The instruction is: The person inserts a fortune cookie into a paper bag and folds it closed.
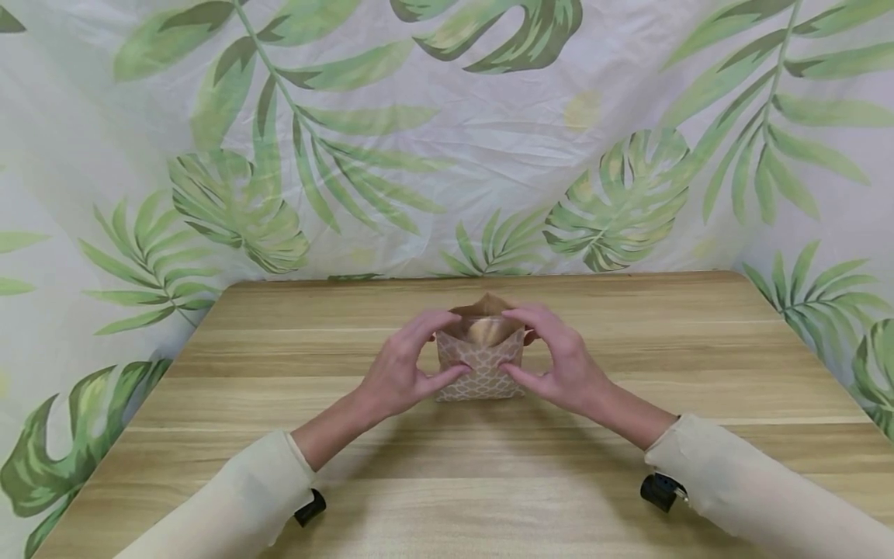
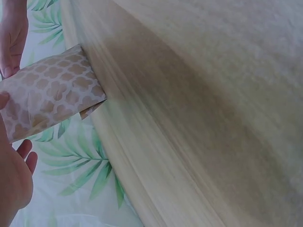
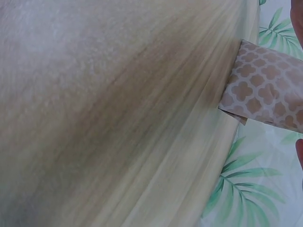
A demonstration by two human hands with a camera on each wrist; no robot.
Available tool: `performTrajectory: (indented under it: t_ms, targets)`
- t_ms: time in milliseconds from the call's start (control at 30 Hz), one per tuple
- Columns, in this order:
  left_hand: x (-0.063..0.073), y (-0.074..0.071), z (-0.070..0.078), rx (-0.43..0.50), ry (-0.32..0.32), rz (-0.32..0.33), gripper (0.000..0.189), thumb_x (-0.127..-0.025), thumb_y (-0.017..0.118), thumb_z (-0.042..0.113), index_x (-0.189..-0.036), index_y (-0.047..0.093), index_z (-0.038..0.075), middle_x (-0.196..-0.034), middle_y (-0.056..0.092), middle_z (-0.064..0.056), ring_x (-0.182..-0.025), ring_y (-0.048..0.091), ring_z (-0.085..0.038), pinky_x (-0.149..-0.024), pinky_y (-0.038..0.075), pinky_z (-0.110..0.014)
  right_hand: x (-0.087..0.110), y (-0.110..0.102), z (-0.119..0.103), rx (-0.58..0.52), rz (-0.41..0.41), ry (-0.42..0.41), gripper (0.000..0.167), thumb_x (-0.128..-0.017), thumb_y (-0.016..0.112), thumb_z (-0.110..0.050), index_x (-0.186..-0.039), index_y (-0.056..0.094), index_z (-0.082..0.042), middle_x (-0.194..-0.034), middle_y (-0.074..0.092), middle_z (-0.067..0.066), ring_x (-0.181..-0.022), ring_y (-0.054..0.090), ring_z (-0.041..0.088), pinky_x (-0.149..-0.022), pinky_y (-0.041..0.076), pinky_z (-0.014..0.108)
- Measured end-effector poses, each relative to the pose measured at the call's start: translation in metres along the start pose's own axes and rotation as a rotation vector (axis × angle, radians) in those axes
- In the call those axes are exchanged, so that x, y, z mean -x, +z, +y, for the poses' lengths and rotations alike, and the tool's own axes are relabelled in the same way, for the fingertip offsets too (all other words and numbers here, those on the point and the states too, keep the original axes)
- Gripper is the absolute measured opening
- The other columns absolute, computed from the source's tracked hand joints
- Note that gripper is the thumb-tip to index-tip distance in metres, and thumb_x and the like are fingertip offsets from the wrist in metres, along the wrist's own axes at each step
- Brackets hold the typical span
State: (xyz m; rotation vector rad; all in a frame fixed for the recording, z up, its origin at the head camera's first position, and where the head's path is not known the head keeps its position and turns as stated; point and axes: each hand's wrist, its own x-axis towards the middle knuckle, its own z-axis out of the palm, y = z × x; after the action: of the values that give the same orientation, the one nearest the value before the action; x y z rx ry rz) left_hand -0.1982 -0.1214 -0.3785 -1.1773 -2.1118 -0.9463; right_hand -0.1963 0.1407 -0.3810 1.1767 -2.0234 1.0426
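Observation:
A brown paper bag [image 1: 479,380] with a white lattice pattern stands upright on the wooden table, its mouth spread. Down in the mouth shows a pale, rounded item [image 1: 483,331] with a clear edge; its kind I cannot tell. My left hand [image 1: 400,366] grips the bag's left side, thumb on the front and fingers at the upper rim. On the opposite side my right hand [image 1: 571,368] holds it in a mirrored way. The left wrist view catches the patterned bag [image 2: 54,90] between both hands. In the right wrist view the bag [image 3: 267,87] is cut off by the frame's edge.
The wood-grain table [image 1: 447,481] reaches back to a leaf-printed cloth [image 1: 482,155] hanging behind it. A small black device [image 1: 310,508] sits under the left sleeve, and another black device [image 1: 660,492] under the right cuff.

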Motion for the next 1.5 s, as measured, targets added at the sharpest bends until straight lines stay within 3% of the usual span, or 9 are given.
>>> performTrajectory:
  t_ms: [400,833,1033,1133,1233,1367,1500]
  targets:
    - [0.0011,-0.0053,0.0045,-0.028,-0.071,-0.02,0.065,-0.073,0.095,0.013,-0.126,0.06,0.0,-0.118,0.07,-0.014,-0.105,0.068,-0.027,-0.074,0.058,-0.037,0.0007,-0.0033,-0.0008,0.032,-0.032,-0.018,0.069,-0.068,0.09,0.006,-0.128,0.056,0.006,-0.119,0.065,0.018,-0.096,0.066,0.026,-0.069,0.06,0.039]
    - [-0.0003,-0.0059,0.0042,-0.015,-0.051,-0.043,0.051,-0.073,0.094,0.012,-0.113,0.064,0.0,-0.108,0.071,-0.011,-0.096,0.069,-0.024,-0.073,0.059,-0.034,-0.0024,-0.0068,-0.0011,0.066,-0.051,-0.032,0.055,-0.071,0.089,0.0,-0.12,0.064,0.004,-0.112,0.064,0.015,-0.088,0.064,0.02,-0.072,0.057,0.027]
    - [-0.0021,-0.0077,0.0051,-0.002,-0.05,-0.055,0.045,-0.074,0.094,0.011,-0.109,0.066,0.002,-0.108,0.071,-0.009,-0.095,0.068,-0.022,-0.073,0.059,-0.036,-0.0035,-0.0066,-0.0006,0.092,-0.051,-0.058,0.052,-0.068,0.091,-0.002,-0.114,0.067,0.003,-0.112,0.062,0.015,-0.084,0.063,0.019,-0.068,0.057,0.031]
    - [-0.0027,-0.0083,0.0055,-0.005,-0.047,-0.06,0.044,-0.074,0.094,0.012,-0.108,0.067,0.002,-0.111,0.07,-0.01,-0.101,0.068,-0.024,-0.08,0.06,-0.039,-0.005,-0.0075,-0.0012,0.096,-0.062,-0.05,0.053,-0.068,0.092,-0.003,-0.115,0.067,0.003,-0.115,0.062,0.016,-0.085,0.064,0.02,-0.067,0.058,0.034]
    - [-0.0029,-0.0074,0.005,0.003,-0.022,-0.049,0.051,-0.073,0.095,0.011,-0.113,0.065,0.0,-0.117,0.068,-0.012,-0.108,0.067,-0.028,-0.087,0.059,-0.041,-0.0058,-0.0088,-0.0023,0.082,-0.071,-0.029,0.063,-0.067,0.093,-0.003,-0.123,0.064,0.004,-0.12,0.063,0.018,-0.09,0.065,0.022,-0.067,0.059,0.035]
    - [-0.0023,-0.0041,0.0041,0.043,-0.005,-0.017,0.077,-0.068,0.097,0.009,-0.131,0.054,-0.002,-0.123,0.066,-0.017,-0.108,0.066,-0.03,-0.084,0.058,-0.041,-0.005,-0.0085,-0.0029,0.022,-0.065,0.013,0.085,-0.067,0.093,-0.002,-0.141,0.052,0.005,-0.123,0.065,0.018,-0.093,0.065,0.023,-0.069,0.059,0.034]
    - [-0.0038,0.0002,0.0065,0.173,-0.105,-0.021,0.096,-0.069,0.096,0.005,-0.148,0.04,0.001,-0.126,0.068,-0.019,-0.112,0.068,-0.031,-0.088,0.057,-0.044,-0.0051,-0.0065,-0.0041,-0.066,-0.054,0.106,0.1,-0.069,0.094,-0.003,-0.153,0.041,0.002,-0.114,0.071,0.014,-0.091,0.068,0.022,-0.074,0.06,0.037]
